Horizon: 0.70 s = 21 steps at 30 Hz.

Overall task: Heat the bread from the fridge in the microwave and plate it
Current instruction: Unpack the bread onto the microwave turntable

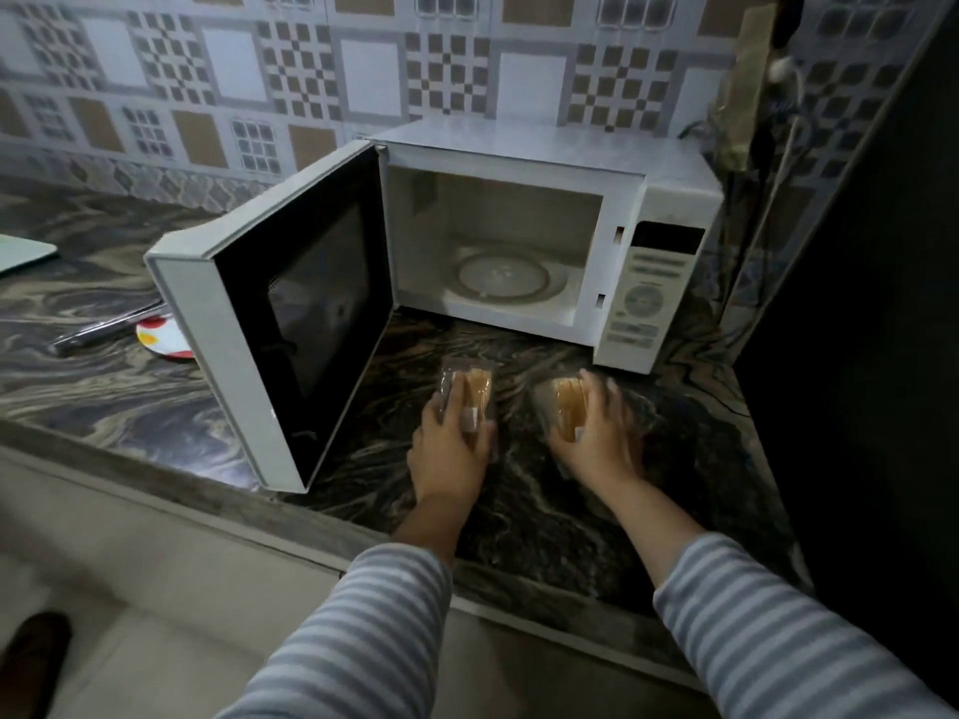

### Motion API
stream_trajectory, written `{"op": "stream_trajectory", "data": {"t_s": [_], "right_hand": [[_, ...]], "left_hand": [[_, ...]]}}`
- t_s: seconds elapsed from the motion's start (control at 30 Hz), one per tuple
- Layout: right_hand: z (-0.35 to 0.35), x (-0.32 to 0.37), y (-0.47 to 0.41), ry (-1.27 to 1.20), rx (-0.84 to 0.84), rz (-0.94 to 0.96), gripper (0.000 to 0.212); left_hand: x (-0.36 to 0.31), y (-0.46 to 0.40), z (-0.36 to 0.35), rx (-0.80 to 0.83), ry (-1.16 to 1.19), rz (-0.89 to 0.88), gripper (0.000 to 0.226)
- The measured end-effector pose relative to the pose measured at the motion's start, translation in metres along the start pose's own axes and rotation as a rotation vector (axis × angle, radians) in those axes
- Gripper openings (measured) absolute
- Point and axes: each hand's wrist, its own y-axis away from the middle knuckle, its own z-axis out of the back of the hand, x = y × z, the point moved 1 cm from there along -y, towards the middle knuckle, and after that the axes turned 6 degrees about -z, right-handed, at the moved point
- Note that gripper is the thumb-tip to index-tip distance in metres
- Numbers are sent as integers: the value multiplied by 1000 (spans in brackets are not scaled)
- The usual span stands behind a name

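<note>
Nearest: two forearms in grey-and-white striped sleeves point(363, 625) reaching over the edge of the dark swirl-patterned marble counter point(519, 516)

Left hand point(450, 442) curled round a clear-wrapped pack of tan bread slices point(473, 394), thumb on one side, fingers on the other. Right hand point(597, 433) lies over a second clear-wrapped bread pack point(563, 407), fingers bent down across it; blurred, so I can't tell if it's a firm grip or just resting. Both packs are at counter level, just in front of the oven, side by side but apart

Behind them: white microwave point(669, 199), door point(290, 324) swung wide to the left, cavity lit, round glass turntable point(502, 276) bare. Bread not in yet

Far left, beyond the door: red-rimmed white plate point(161, 338) with metal tongs point(104, 329) resting on it; door half hides it

Risks:
- wrappers look still on; heating inside plastic could soften it or trap steam
- slippery film plus two packs at once → one could slide out on the lift
- left wrist sits close to the open door's edge; a knock swings it
- packs landing off-centre on the turntable may snag the cavity wall
</note>
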Motion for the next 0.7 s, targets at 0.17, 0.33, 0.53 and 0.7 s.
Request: {"op": "stream_trajectory", "data": {"t_s": [0.17, 0.33, 0.53, 0.7], "right_hand": [[5, 27, 8, 82, -168, 513, 47], [-28, 36, 41, -144, 110, 674, 22], [-46, 36, 36, -192, 79, 639, 12], [-56, 41, 30, -250, 103, 592, 11]], "left_hand": [[21, 0, 19, 60, 189, -95, 62], [45, 14, 34, 208, 18, -181, 86], [49, 19, 30, 127, -105, -233, 85], [53, 13, 26, 93, -153, -221, 85]]}}
